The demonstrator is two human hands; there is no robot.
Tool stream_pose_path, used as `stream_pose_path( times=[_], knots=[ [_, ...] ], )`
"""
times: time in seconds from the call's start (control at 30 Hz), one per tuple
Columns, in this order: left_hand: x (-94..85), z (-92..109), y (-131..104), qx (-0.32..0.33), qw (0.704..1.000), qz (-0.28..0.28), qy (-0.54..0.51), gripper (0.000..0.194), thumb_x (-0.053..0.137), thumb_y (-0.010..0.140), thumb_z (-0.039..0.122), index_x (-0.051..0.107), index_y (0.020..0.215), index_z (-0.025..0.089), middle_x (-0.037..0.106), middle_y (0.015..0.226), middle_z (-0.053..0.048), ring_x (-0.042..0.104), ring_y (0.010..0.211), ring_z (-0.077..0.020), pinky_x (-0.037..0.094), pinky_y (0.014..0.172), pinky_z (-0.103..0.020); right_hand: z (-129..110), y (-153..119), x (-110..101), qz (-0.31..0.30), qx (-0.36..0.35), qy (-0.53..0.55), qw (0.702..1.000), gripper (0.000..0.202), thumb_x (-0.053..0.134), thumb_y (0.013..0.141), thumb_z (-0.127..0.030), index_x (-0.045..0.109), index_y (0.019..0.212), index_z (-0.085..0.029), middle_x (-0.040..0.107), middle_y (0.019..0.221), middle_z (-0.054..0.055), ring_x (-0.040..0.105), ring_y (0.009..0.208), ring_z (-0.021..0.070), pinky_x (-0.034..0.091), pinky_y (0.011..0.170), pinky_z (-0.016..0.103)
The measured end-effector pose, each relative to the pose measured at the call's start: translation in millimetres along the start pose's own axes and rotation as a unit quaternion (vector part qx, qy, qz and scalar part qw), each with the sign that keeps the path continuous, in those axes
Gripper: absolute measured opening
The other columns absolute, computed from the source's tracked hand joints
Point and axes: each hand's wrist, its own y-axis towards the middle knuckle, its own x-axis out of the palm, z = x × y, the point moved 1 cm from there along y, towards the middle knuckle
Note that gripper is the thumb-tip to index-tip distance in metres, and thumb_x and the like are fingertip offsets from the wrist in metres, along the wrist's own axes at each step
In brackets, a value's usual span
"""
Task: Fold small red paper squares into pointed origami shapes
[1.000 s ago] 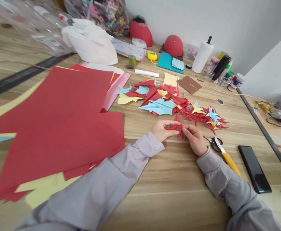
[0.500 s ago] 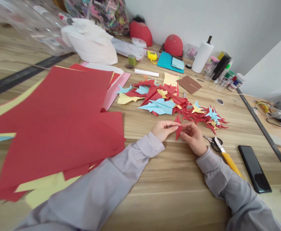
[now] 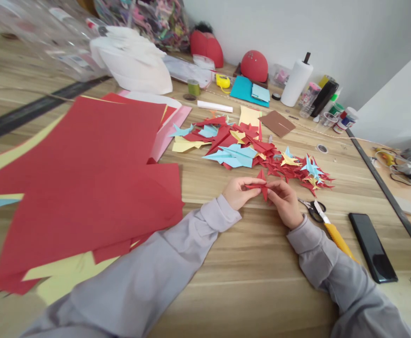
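Note:
Between my two hands is a small folded red paper piece (image 3: 263,188) with several pointed tips, one up, one down and one toward the left. My left hand (image 3: 239,191) pinches its left side between thumb and fingers. On the right side my right hand (image 3: 283,202) grips it with thumb and bent fingers. Just beyond my hands lies a long pile of folded red, yellow and blue paper shapes (image 3: 233,155). Large red paper sheets (image 3: 96,188) are spread at the left, with yellow sheets partly under them.
Right of my right hand are black-handled scissors (image 3: 316,211), a yellow-handled cutter (image 3: 339,239) and a black phone (image 3: 372,249). Along the back stand a white roll (image 3: 297,82), small bottles, a yellow tape measure (image 3: 223,81) and a brown paper (image 3: 277,123).
The red piece has opened from a narrow upright diamond into a star-like shape with a point sticking out left. Both hands stay nearly in place, with small finger shifts.

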Motion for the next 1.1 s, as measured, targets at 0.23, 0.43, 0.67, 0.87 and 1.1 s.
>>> stream_pose_path(
  times=[0.23,0.43,0.67,0.87,1.1],
  knots=[
    [0.6,-5.4,0.3,0.024,1.000,0.005,0.013,0.028,0.064,0.062,0.020,0.070,0.089,0.014,0.070,0.096,-0.009,0.062,0.095,-0.0223,0.045,0.089,-0.035,1.4,-2.0,-1.1,0.001,-0.045,-0.074,0.996,0.016,0.056,0.078,-0.027,0.061,0.092,-0.022,0.059,0.073,0.002,0.053,0.058,0.0124,0.043,0.053,0.026],
    [1.0,-4.9,-0.2,0.037,0.999,0.007,0.021,0.025,0.063,0.063,0.019,0.071,0.087,0.015,0.070,0.094,-0.008,0.062,0.092,-0.0214,0.046,0.087,-0.033,1.3,-3.7,-1.2,0.015,-0.060,-0.123,0.991,0.016,0.054,0.078,-0.025,0.063,0.092,-0.021,0.060,0.075,0.004,0.054,0.061,0.0134,0.043,0.053,0.027],
    [1.3,-4.1,-2.8,0.079,0.996,0.016,0.039,0.021,0.064,0.065,0.021,0.071,0.083,0.015,0.070,0.088,-0.008,0.063,0.087,-0.0196,0.048,0.083,-0.031,-2.2,-3.8,-0.7,0.041,-0.091,-0.133,0.986,0.015,0.055,0.079,-0.024,0.066,0.089,-0.022,0.062,0.080,0.004,0.057,0.067,0.0151,0.043,0.052,0.026],
    [2.4,-4.0,-2.9,0.079,0.996,0.027,0.033,0.019,0.067,0.063,0.024,0.071,0.080,0.015,0.071,0.087,-0.007,0.064,0.084,-0.0195,0.049,0.081,-0.031,-4.3,-1.7,-0.8,0.051,-0.075,-0.092,0.992,0.012,0.058,0.077,-0.027,0.068,0.083,-0.023,0.063,0.081,0.004,0.056,0.065,0.0145,0.046,0.053,0.027],
    [4.2,-5.9,-2.9,0.064,0.997,0.037,0.034,0.021,0.070,0.062,0.025,0.071,0.080,0.015,0.071,0.087,-0.008,0.065,0.083,-0.0206,0.050,0.081,-0.032,0.6,-1.9,-0.3,0.073,-0.041,-0.064,0.994,0.011,0.061,0.074,-0.029,0.065,0.081,-0.021,0.063,0.077,0.004,0.054,0.060,0.0130,0.045,0.050,0.025]
  ],
)
